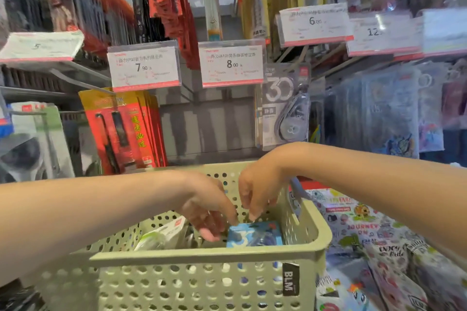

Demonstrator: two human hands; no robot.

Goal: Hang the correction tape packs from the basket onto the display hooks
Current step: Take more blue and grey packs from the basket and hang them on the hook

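Head view, looking down past my forearms into a pale green perforated basket [207, 256] set in front of a stationery display. Both my hands reach inside it from the near side. My left hand [206, 209] has its fingers loosely curled and pointing down, the fingertips [211, 235] just beside the left edge of a blue correction tape pack [255, 235] lying in the far right part of the basket; motion blur keeps me from telling whether they touch it. My right hand [257, 190] hangs from a bent wrist, fingers drawn together and pointing down, their tips at the top edge of the same blue pack; a firm grip cannot be confirmed. A white-and-green pack [161, 235] lies to the left in the basket, apart from both hands. On the display beyond, a grey correction tape pack [285, 106] hangs to the right of a price label reading 8.00 [231, 64]; a label reading 7.90 [144, 67] sits further left, above red packs [121, 131].
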